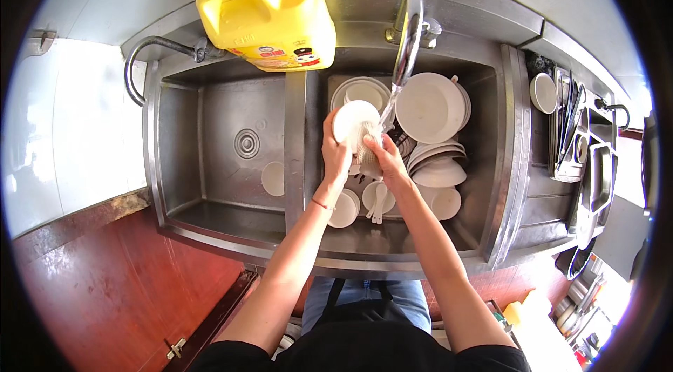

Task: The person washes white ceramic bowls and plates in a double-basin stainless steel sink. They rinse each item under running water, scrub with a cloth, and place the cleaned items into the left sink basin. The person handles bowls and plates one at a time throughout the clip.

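My left hand (336, 148) grips a small white bowl (353, 118) by its left side, above the right basin. A pale mesh dishcloth (369, 154) is pinched in my right hand (390, 159) and pressed against the bowl's lower right. Water runs from the chrome faucet (408, 40) onto the cloth and the bowl's edge. Beneath my hands, the basin holds a large white plate (428, 106), tilted stacked bowls (439, 169), a stack of small dishes (343, 209) and white spoons (377, 203) resting on a bowl. My hands partly hide the dishes under them.
A yellow detergent jug (273, 19) with a red pump stands behind the basin divider (301, 161). One white dish (273, 178) lies in the left basin (231, 182), below a second faucet (157, 46). Metal trays (565, 130) and a white bowl (543, 93) occupy the right counter.
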A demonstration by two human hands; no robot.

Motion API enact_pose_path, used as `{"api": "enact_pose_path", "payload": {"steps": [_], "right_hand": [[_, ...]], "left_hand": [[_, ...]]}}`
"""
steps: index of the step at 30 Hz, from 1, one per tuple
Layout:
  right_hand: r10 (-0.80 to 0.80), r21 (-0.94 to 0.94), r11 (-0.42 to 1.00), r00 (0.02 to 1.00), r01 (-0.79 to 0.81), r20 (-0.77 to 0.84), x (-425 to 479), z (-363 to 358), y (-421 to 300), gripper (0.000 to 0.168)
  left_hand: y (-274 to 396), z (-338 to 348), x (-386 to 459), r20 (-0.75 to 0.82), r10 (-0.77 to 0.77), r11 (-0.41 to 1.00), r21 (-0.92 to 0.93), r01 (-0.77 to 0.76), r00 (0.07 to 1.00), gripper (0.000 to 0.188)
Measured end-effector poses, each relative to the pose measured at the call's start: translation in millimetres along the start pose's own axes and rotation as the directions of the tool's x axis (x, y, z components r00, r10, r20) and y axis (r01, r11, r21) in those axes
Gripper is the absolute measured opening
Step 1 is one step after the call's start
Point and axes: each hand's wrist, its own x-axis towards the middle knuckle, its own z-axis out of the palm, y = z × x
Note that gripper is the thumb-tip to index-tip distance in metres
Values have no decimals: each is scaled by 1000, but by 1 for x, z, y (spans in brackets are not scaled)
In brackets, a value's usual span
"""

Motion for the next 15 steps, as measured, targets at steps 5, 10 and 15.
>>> {"api": "enact_pose_path", "payload": {"steps": [5,10,15], "right_hand": [[247,327,903,959,-280,137,-5,-7,-1,59],[154,68,985,986,-158,56,1,-8,-18,39],[-484,-850,469,875,239,-21,25,-32,-32,34]], "left_hand": [[1,30,-6,-129,-278,903,-373,213,952,67],[-13,19,-1,11,219,973,69,-220,976,50],[21,14,7,237,98,719,655,-233,967,50]]}}
